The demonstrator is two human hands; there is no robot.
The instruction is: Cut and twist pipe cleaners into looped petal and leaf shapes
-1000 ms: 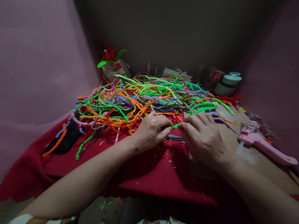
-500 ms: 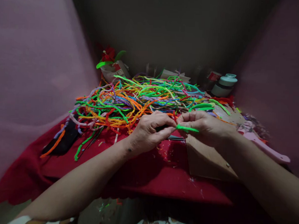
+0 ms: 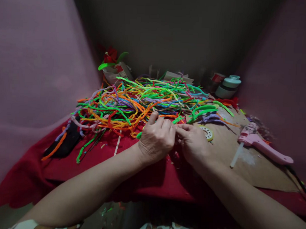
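Observation:
My left hand (image 3: pixel 158 136) is closed in a fist, back of the hand up, around a green pipe cleaner (image 3: pixel 178 120). Green fuzz also pokes out on the left side of that hand. Against it, my right hand (image 3: pixel 193 141) pinches with thumb and forefinger where the fingertips meet. What lies between those fingertips is mostly hidden. Just beyond both hands spreads a tangled heap of pipe cleaners (image 3: pixel 143 97) in green, orange, yellow, purple and other colours. A yellow-rimmed ring with dark holes (image 3: pixel 207 133) lies beside my right hand.
On the right, a pink glue gun (image 3: pixel 265 146) with a glue stick rests on a brown board (image 3: pixel 233 131). A teal-lidded jar (image 3: pixel 229 86) stands behind. Green loops (image 3: pixel 203 111) lie near the board's far edge. A black object (image 3: pixel 65 141) sits left on the red cloth (image 3: pixel 140 181).
My left hand has turned over into a fist, and my right hand has moved left and lower. The green end between them has shifted. More of the board, the ring and the glue gun now shows.

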